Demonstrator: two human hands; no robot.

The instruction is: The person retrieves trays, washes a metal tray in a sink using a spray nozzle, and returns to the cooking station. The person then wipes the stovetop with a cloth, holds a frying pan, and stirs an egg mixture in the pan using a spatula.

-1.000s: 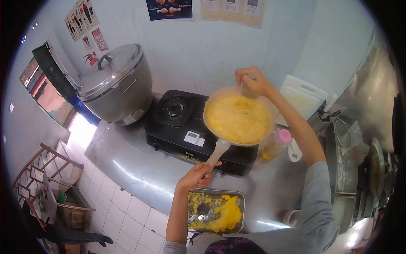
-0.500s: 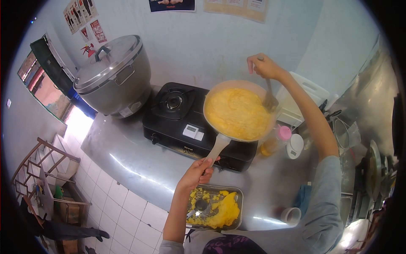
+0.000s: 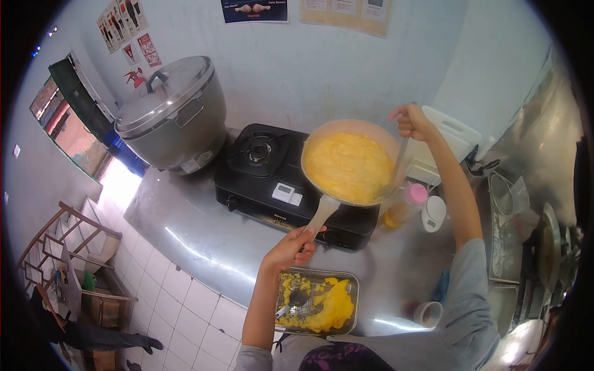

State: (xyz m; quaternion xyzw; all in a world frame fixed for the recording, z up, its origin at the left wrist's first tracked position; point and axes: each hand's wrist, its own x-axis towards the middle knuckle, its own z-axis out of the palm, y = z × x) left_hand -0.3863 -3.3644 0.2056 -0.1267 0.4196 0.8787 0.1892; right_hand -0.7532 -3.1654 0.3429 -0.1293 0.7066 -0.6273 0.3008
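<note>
My left hand (image 3: 291, 248) is wrapped round the pale handle of a frying pan (image 3: 312, 139), which sits on the right burner of a black two-burner stove (image 3: 247, 201). Yellow, egg-like food (image 3: 348, 164) spreads across the pan. Above the pan's right rim, my right hand (image 3: 411, 121) grips the upper end of a spatula (image 3: 402, 157), its blade at the right edge of the food. Below the handle lies a metal tray (image 3: 354, 284) with yellow crumbled food and a small round dark cup or scoop (image 3: 298, 297).
A large lidded pot (image 3: 179, 123) stands left of the stove. Right of the pan are a pink-capped bottle (image 3: 408, 201), a white scale (image 3: 434, 214) and white cutting boards (image 3: 448, 133). A cup (image 3: 427, 314) is near the front edge. A person's leg (image 3: 111, 337) shows at lower left.
My right hand has moved right from above the pan's far rim, and the spatula blade has travelled from the far side round to the right, then nearer me. My left hand keeps the handle.
</note>
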